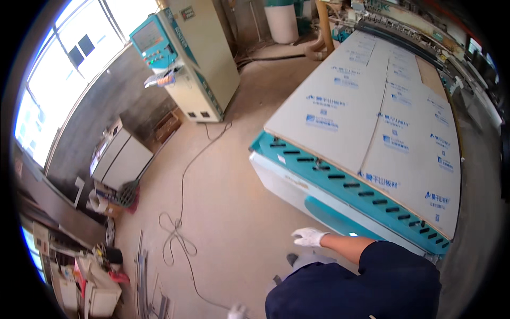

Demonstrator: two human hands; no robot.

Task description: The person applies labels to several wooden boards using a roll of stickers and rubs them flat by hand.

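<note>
Just left of the teal machine bed (340, 183), the gloved right hand (309, 236) hangs released, holding nothing. Left hand (237, 311) barely visible at the frame's lower edge; grip cannot be told.

Gloved right hand (309, 236) beside the machine bed (340, 183)

The white-gloved hand hangs free, holding nothing, near the teal slotted edge of the bed, which carries large pale printed panels (372, 117) lying flat.

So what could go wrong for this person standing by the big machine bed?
The loose cable looping across the dusty floor near their feet could catch a foot. The white panels lie flush to the teal bed edge, so the gloved right hand, held open beside it, might get pinched if a sheet slides. The left hand is barely in view.
</note>
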